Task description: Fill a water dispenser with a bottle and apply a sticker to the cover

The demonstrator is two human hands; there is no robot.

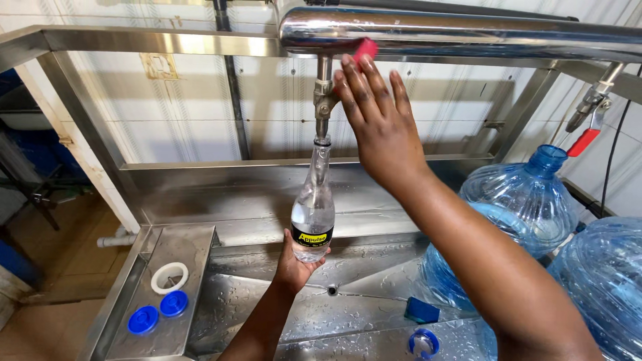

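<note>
From the head camera we see the left hand [296, 264] closed around the base of a clear bottle [313, 214] — its mouth right under the tap [323, 100]. Our right hand [380, 120], fingers spread, touches the tap's red lever [366, 49] — gripping nothing.

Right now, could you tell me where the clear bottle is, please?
The clear bottle is centre frame in the head view, held from below by the left hand, its neck under the spout.
</note>
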